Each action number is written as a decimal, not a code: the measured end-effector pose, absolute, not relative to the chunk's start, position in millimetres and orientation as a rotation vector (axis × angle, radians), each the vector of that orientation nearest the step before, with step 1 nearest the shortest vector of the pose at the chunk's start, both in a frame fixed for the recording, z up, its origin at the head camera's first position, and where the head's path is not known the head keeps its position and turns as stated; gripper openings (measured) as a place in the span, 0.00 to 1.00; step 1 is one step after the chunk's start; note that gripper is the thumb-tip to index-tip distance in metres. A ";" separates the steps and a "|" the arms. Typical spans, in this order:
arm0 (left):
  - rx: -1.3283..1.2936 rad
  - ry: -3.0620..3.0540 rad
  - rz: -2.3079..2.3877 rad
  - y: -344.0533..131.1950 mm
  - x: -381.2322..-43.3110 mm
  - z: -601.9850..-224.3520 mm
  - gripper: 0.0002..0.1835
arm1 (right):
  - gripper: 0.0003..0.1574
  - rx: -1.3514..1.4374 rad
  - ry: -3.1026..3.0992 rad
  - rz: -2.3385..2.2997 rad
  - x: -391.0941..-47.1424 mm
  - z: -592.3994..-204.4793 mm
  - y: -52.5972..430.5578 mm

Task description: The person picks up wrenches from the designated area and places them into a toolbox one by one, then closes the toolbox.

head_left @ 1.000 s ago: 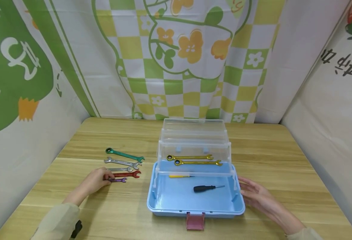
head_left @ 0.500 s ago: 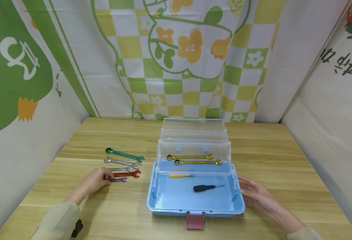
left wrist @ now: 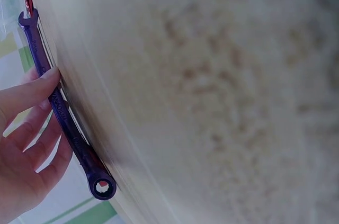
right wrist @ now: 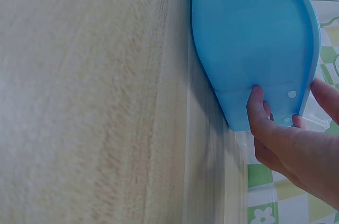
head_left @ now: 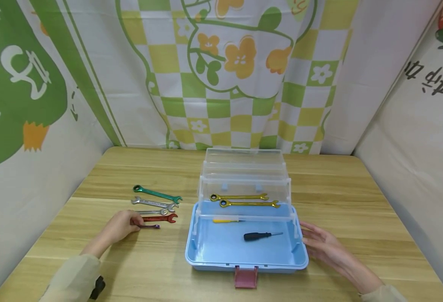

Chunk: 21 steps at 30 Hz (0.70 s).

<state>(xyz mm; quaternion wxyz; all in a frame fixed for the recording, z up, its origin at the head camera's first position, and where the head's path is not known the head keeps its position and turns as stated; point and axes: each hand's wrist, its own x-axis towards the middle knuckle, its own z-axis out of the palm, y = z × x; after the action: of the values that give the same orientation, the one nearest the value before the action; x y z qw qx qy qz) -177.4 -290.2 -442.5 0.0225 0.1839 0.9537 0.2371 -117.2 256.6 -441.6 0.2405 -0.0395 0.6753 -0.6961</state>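
The wood-grained table bears the largest thing at hand, a blue toolbox with clear plastic tiers raised at its back; it looks light, thin-walled and fairly stiff, likely to slide if nudged, so the end walls and rim are the sensible places to steady it. The right hand does so at the box's right end, its fingers spread and only slightly bent, the tips against the outer wall and rim rather than wrapped round anything. The left hand, well apart from the box on its left side, has its thumb and fingers closed in a pinch. Just beyond that pinch lies a red wrench, longer than the smallest thing here, the purple wrench, which the left hand holds by the shank between its open jaw and ring end. Whether it has cleared the wood I cannot tell. It should be rigid, hard to break and light for its size, though its glossy finish may slip or twist; gripping mid-shank, near the balance point, probably keeps either end from dipping.
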 end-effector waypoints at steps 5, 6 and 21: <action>0.580 2.953 0.739 -290.6 -177.8 -441.5 0.09 | 0.40 -0.103 1.853 -1.904 -117.4 -441.3 256.6; 0.581 2.952 0.743 -290.6 -177.7 -441.1 0.09 | 0.40 -0.100 1.857 -1.903 -117.3 -441.2 256.4; 0.519 2.991 0.851 -285.6 -179.4 -423.3 0.06 | 0.42 -0.069 1.864 -1.893 -118.1 -440.8 256.0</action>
<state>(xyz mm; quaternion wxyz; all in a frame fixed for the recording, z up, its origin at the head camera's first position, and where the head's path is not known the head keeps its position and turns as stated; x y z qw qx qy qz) -179.4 -285.6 -423.3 -0.0056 0.1645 0.9487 0.2700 -118.1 256.0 -440.8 0.2399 -0.0250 0.6809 -0.6916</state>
